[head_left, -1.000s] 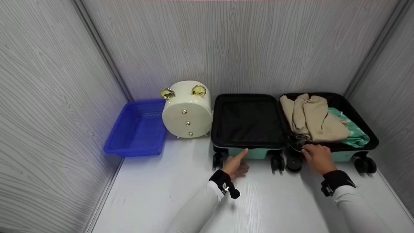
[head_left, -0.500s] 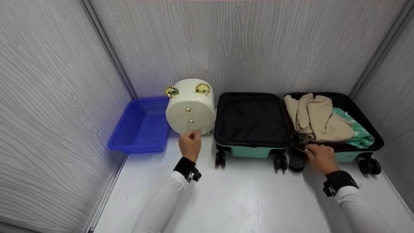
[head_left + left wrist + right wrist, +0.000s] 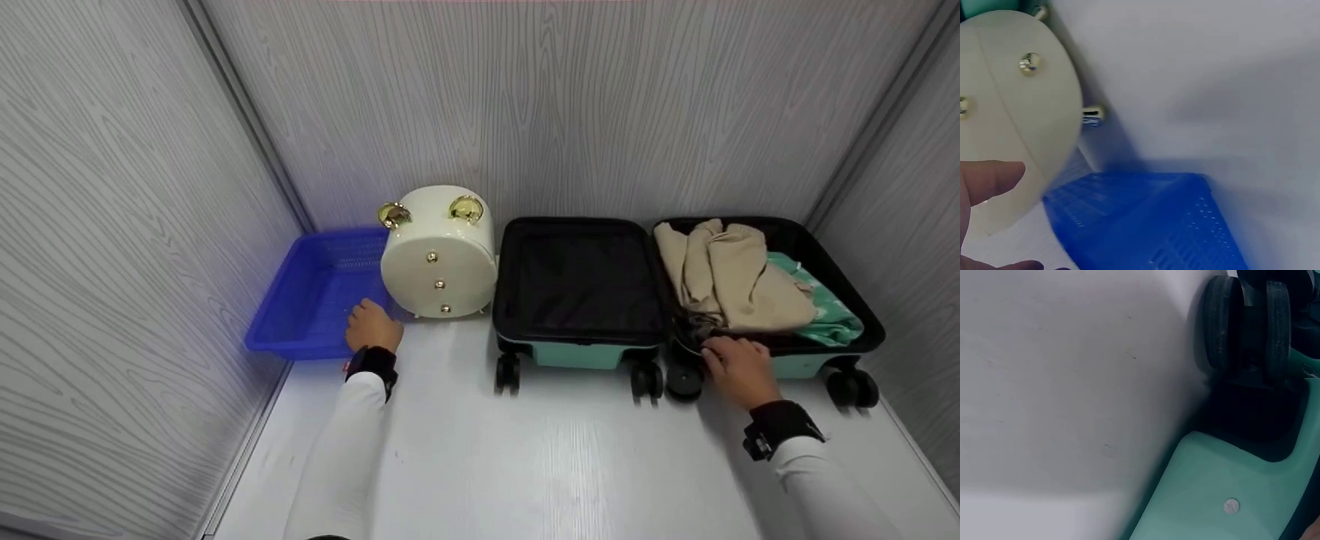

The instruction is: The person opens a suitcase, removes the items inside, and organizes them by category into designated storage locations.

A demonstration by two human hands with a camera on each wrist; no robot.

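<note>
My left hand hovers by the front right corner of a blue plastic basket, with nothing in it. In the left wrist view its thumb and fingers are spread apart. An open suitcase, black inside and mint green outside, lies with its left half covered by a black panel. The right half holds a folded beige cloth and a green patterned cloth. My right hand grips that half's front rim near its left corner; the right wrist view shows mostly the green shell.
A round cream case with gold ear-shaped trims stands between basket and suitcase. Black suitcase wheels jut toward me. Grey wood-grain walls enclose the white table at the back and sides.
My left hand has moved left, from the suitcase's left half past the cream case to the basket. The right hand stays on the rim. The cloths have not moved.
</note>
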